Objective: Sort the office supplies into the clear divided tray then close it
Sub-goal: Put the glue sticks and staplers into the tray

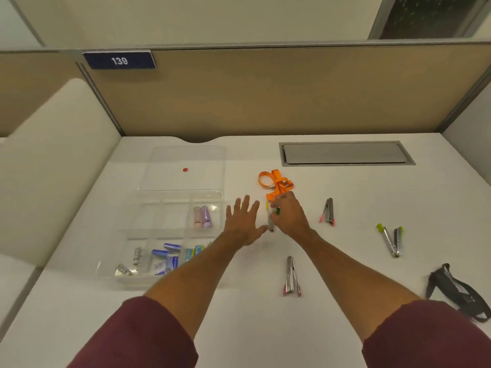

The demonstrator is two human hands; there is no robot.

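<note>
Head view: right hand [288, 213] gripping stapler [271, 223], left hand [243, 221] splayed, orange lanyard [276, 183] just beyond.

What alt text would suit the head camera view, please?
The right hand picks a green-tipped stapler off a white desk, the left hand open beside it. A clear divided tray lies left, its lid open.

One readable number: 139

White digits "139" stand on a dark blue plate [119, 60] fixed at the top of the tan partition [265, 91]. Print on the small boxes [167, 257] in the tray is too blurred to read.
</note>
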